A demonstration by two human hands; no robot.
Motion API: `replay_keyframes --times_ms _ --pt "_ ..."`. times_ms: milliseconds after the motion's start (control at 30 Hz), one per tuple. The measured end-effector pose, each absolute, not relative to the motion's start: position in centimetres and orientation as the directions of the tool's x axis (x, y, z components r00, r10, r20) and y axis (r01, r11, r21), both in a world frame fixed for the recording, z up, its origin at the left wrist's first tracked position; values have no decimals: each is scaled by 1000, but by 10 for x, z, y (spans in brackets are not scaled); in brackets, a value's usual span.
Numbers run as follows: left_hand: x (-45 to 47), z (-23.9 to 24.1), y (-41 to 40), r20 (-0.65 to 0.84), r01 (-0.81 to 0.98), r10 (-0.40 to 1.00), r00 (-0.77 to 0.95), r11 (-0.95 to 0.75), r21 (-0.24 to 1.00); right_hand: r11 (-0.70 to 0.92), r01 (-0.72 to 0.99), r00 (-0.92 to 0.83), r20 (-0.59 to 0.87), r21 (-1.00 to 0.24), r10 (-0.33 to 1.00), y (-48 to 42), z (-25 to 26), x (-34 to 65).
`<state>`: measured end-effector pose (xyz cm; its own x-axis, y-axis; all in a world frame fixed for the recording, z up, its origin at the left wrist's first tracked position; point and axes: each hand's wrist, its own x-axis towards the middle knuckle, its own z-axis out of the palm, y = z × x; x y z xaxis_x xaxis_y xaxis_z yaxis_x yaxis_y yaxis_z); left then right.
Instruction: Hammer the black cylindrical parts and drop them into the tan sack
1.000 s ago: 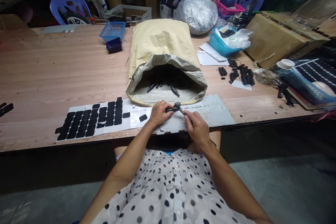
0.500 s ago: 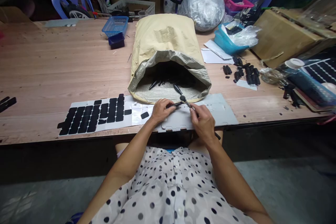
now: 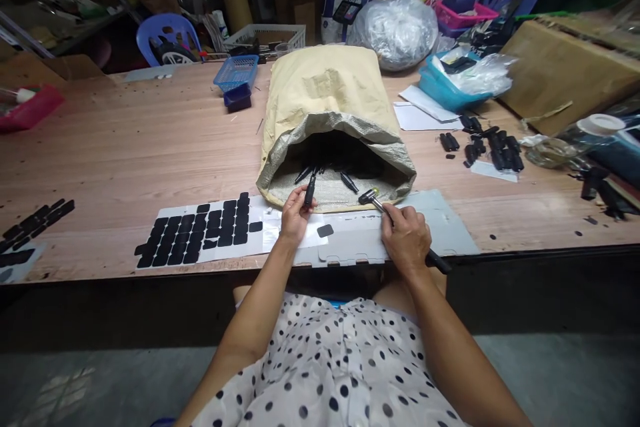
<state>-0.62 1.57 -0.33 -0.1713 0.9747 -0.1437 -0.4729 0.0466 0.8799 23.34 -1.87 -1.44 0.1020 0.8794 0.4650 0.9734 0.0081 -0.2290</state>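
My left hand [image 3: 296, 215] pinches a slim black tapered part [image 3: 310, 191], held upright at the mouth of a yellow woven sack [image 3: 325, 80]. My right hand [image 3: 407, 237] is wrapped round the shaft of a hammer [image 3: 370, 196]; its metal head rests near the sack's lower lip and its black handle end sticks out below the hand. Inside the sack lie several similar black parts, one of them a loose tapered part [image 3: 349, 182] near the opening. Under both hands is a grey flat board [image 3: 440, 220], with one black pad [image 3: 325, 230] to the left.
A white sheet with rows of black pads [image 3: 175, 233] lies left of the board. Several black pieces [image 3: 500, 143] are heaped at the right. Behind stand a blue basket [image 3: 235, 72], a teal basin [image 3: 445, 83] and a cardboard box [image 3: 570, 73].
My left hand has lifted the black part from the board toward the sack mouth. The hammer head has moved away from that part to the right. The whole view has shifted slightly.
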Motion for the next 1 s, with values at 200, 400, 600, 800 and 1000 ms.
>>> replay_keyframes --times_ms 200,400,600,800,1000 --pt "-9 -6 18 -161 -439 971 -179 68 896 17 964 112 462 -265 880 -18 -13 233" --pt "-8 -6 19 -153 -413 971 -181 66 908 17 964 113 466 -266 878 -18 -13 232" --pt "-6 9 8 -87 -352 987 -133 35 935 16 969 110 489 -246 865 -16 -12 231" --pt "-6 42 -60 -52 -129 878 476 128 983 13 969 105 464 -245 880 -16 -10 229" --pt "14 -22 -106 -326 135 780 534 302 944 16 965 112 467 -261 877 -16 -11 228"
